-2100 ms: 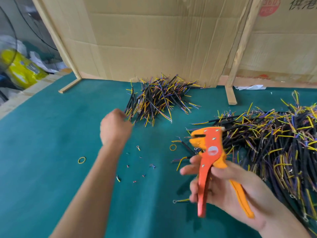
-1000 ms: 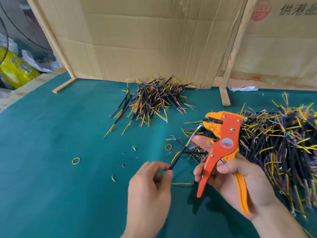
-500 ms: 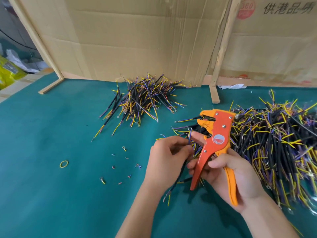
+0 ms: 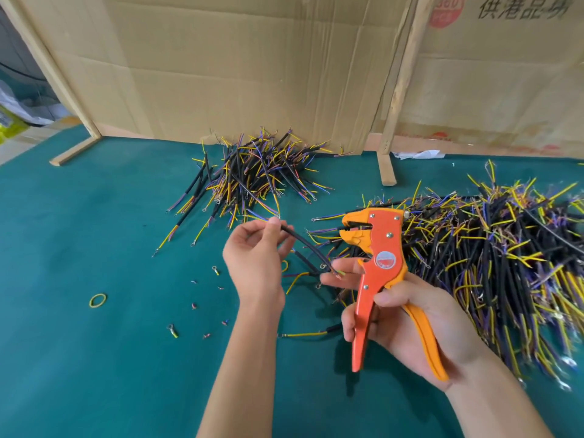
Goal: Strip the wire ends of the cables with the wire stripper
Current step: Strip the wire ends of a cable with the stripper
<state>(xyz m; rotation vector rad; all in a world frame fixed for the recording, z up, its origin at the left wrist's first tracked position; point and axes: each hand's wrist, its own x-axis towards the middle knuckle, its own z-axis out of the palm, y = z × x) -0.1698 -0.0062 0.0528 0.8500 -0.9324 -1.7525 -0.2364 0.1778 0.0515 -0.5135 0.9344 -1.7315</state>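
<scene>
- Since half a second ago, left hand (image 4: pixel 256 257) has lifted away from the wire stripper (image 4: pixel 377 270), its grip pinching a black cable (image 4: pixel 303 243).
- Right hand (image 4: pixel 407 320) grips the stripper's handles.
- Stripped pile (image 4: pixel 252 175) near the tabletop (image 4: pixel 94 358) far edge; big pile (image 4: pixel 505 254) toward its right edge.

I am looking down at a table (image 4: pixel 79 358) covered in teal green felt. Along its far edge stands a screen of creased brown cardboard (image 4: pixel 240 64), held up by pale wooden posts (image 4: pixel 401 80) with short wooden feet resting on the felt. A second cardboard panel (image 4: pixel 505 90) to my right carries dark printed characters and a red round stamp. A scrap of white paper (image 4: pixel 417 154) lies at its base. Past the left edge, blurred clutter. Even, soft light falls everywhere.
</scene>
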